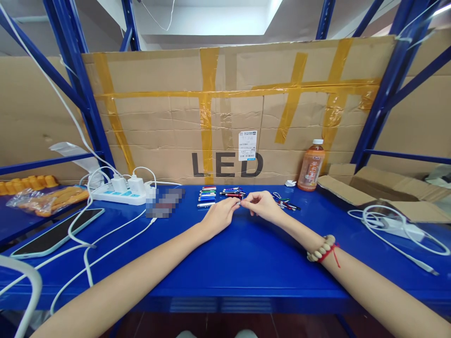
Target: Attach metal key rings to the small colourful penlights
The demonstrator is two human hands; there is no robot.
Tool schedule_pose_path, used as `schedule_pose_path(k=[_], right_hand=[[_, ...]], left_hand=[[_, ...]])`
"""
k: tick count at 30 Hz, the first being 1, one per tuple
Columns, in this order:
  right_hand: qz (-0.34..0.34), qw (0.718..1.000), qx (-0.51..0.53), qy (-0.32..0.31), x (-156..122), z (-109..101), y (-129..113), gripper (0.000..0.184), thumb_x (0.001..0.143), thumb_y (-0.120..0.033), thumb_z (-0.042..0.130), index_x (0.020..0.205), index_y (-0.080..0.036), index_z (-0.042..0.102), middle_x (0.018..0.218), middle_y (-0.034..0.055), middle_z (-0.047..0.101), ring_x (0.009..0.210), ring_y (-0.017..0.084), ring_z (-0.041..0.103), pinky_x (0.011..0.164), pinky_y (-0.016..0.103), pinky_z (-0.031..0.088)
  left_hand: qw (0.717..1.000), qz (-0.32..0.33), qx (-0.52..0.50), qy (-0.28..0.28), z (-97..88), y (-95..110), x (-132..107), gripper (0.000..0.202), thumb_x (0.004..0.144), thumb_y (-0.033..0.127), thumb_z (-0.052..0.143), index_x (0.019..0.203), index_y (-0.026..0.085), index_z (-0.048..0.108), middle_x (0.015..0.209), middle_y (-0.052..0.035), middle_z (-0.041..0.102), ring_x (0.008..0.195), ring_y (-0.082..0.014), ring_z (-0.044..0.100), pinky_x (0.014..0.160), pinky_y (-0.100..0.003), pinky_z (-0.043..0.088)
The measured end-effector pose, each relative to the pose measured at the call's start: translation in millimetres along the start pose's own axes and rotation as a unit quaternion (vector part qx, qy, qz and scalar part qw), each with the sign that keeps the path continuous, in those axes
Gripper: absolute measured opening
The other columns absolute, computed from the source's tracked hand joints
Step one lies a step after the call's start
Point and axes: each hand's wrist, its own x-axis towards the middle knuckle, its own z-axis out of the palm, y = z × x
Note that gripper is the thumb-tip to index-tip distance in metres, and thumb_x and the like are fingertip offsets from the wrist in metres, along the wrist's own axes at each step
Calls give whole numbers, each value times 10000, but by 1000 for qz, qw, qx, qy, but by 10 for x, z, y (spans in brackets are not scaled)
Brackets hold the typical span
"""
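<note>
My left hand [219, 217] and my right hand [265, 206] meet over the middle of the blue table [243, 267]. Both are closed, fingertips pinched together around something small and pale that I cannot make out. Just left of them lies a neat stack of short metallic pen-like pieces [206, 196] in red, green, blue and silver. Behind the fingers sit more slim pen-like pieces [232, 192], blue and red, partly hidden by my hands. Beyond my right hand is a loose pile of thin dark, red and silver pieces [289, 205].
A power strip [118, 193] with white cables and a phone [59, 232] lie at left. An orange drink bottle [311, 165] stands at back right, near an open cardboard box [384, 188] and a coiled white cable [398, 230]. A cardboard sheet [169, 122] closes off the back.
</note>
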Motion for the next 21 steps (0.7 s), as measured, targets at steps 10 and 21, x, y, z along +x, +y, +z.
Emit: schedule_pose_path(k=[10,21], right_hand=[[27,999,26,4,41,12,23,431,546,-514,652,604,-94,569,439,-11,483,371,43,419,352,146,314],[12,1000,24,-11,42,-16,-17,457,579,-524,632,735,-95,604,549,3,531,422,44,449,365,137,325]], left_hand=[[999,-6,15,27,45,-42,21,232,881,246,323,995,190,518,993,-43,591,918,-164,552,809,-271,426],[999,-33,11,7,-25,42,27,217,892,267,296,973,203,487,1002,-33,589,895,-165,558,728,-248,416]])
